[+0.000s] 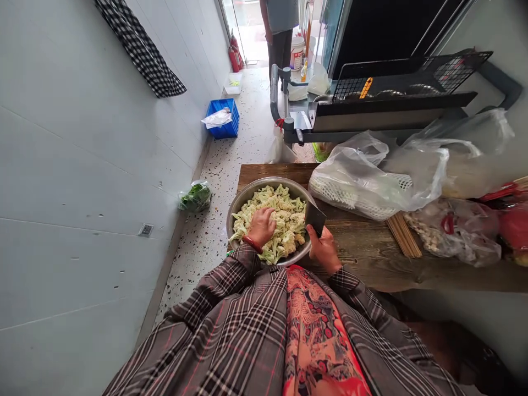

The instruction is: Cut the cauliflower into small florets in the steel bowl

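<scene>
A wide metal bowl [231, 212] full of cut cauliflower [286, 220] stands on the wooden table in front of me. My left hand [263, 226] is down among the florets, its fingers curled onto the cauliflower, and a red bangle circles that wrist. At the bowl's right rim my right hand [324, 248] grips a cleaver [315, 219]. Its dark, broad blade points up and away from me, tilted over the edge of the bowl. The cleaver's handle is hidden within my fingers.
Right of the bowl, plastic bags [371, 179] and wooden skewers [404, 235] lie on the wooden table [358, 247]. Beyond stands a metal cart [289, 124]. On the floor are a blue crate [225, 129] and bagged greens [196, 196]. A person [282, 33] stands near the doorway.
</scene>
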The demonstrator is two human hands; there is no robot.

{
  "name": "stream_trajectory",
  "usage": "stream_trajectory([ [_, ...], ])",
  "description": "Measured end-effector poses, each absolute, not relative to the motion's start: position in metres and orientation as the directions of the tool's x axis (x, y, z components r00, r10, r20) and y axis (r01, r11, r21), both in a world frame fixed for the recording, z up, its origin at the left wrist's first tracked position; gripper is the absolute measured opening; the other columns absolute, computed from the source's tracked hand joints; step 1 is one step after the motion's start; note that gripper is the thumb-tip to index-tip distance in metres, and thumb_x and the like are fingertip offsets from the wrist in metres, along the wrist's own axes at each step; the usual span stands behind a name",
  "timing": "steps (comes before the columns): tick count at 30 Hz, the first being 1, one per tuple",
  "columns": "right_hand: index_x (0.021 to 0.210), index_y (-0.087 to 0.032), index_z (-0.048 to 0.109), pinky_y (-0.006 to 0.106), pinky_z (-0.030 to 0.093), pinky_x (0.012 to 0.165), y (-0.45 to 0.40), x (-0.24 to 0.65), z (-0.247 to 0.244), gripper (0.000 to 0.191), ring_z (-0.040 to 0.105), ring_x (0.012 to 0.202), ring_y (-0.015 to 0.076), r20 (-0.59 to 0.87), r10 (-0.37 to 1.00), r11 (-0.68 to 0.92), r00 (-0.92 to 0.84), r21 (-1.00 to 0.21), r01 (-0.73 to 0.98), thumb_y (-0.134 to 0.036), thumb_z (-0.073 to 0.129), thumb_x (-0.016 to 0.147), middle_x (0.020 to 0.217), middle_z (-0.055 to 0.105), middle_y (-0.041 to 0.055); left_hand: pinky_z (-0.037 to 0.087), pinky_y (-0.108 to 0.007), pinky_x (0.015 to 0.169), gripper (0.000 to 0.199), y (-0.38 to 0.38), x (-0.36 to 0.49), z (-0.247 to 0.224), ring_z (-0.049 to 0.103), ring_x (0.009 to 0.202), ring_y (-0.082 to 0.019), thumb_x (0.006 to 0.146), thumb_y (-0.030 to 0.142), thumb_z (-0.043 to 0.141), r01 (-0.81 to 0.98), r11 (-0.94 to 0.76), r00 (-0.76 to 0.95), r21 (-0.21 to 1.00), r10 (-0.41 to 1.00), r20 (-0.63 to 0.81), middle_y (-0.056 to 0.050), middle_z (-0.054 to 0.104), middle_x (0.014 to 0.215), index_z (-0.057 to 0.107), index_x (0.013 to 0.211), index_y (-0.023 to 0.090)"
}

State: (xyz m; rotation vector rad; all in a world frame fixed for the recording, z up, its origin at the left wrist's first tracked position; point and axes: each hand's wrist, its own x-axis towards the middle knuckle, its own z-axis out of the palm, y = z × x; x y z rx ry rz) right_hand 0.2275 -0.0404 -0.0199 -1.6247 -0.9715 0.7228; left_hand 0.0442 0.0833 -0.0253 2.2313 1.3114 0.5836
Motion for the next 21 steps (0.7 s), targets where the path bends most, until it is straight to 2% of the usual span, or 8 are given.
stream_trajectory([
  [4,0.104,-0.011,0.067,0.034,0.049,0.078,-0.039,0.23,-0.031,0.053,0.064,0.085,0.0223,-0.074,0.838,-0.172,0.541,-0.976,0.132,-0.058,0.05,0.085,0.097,0.072,0.0125,0.042,-0.042,0.101,0.034,0.084,0.065,-0.03,0.053,0.112,-0.024,0.08,0.017,0.055,0.673,-0.548,0.584,0.497,0.806,0.099,-0.011,0.059,0.118,0.06,0.113,0.016],
  [7,0.093,-0.008,0.069,0.032,0.05,0.069,-0.039,0.23,-0.035,0.058,0.063,0.075,0.0222,-0.137,0.822,-0.228,0.552,-0.968,0.1,-0.063,0.052,0.082,0.085,0.072,0.0137,0.043,-0.04,0.099,0.034,0.084,0.085,-0.035,0.054,0.11,-0.023,0.078,0.013,0.053,0.659,-0.603,0.67,0.45,0.742,0.014,-0.011,0.059,0.117,0.061,0.111,0.017],
  [10,0.086,-0.009,0.07,0.031,0.05,0.065,-0.038,0.226,-0.035,0.057,0.062,0.068,0.0212,-0.125,0.819,-0.222,0.56,-0.969,0.108,-0.063,0.052,0.081,0.077,0.071,0.0123,0.041,-0.042,0.101,0.033,0.09,0.108,-0.041,0.052,0.113,-0.026,0.076,0.011,0.053,0.649,-0.655,0.729,0.387,0.681,-0.07,-0.013,0.058,0.119,0.062,0.108,0.015],
  [15,0.1,-0.014,0.068,0.033,0.052,0.079,-0.038,0.216,-0.028,0.045,0.066,0.087,0.0235,-0.039,0.853,-0.074,0.52,-0.996,0.047,-0.054,0.052,0.087,0.096,0.073,0.012,0.037,-0.043,0.102,0.036,0.099,0.134,-0.051,0.05,0.117,-0.03,0.075,0.012,0.054,0.581,-0.688,0.807,0.435,0.558,-0.196,-0.017,0.057,0.121,0.061,0.11,0.014],
  [18,0.097,-0.015,0.068,0.035,0.053,0.079,-0.04,0.212,-0.024,0.043,0.067,0.086,0.0242,-0.034,0.863,-0.059,0.505,-0.998,0.034,-0.054,0.051,0.087,0.094,0.073,0.0113,0.041,-0.043,0.096,0.03,0.1,0.139,-0.056,0.056,0.108,-0.03,0.076,0.012,0.054,0.612,-0.654,0.787,0.445,0.558,-0.262,-0.018,0.061,0.112,0.063,0.105,0.014],
  [21,0.093,-0.015,0.069,0.034,0.055,0.073,-0.041,0.21,-0.021,0.046,0.068,0.08,0.0238,-0.043,0.855,-0.081,0.516,-0.995,0.05,-0.056,0.05,0.087,0.089,0.073,0.0112,0.042,-0.043,0.093,0.027,0.101,0.136,-0.058,0.057,0.106,-0.03,0.076,0.012,0.053,0.639,-0.631,0.762,0.44,0.599,-0.247,-0.019,0.061,0.108,0.063,0.102,0.012],
])
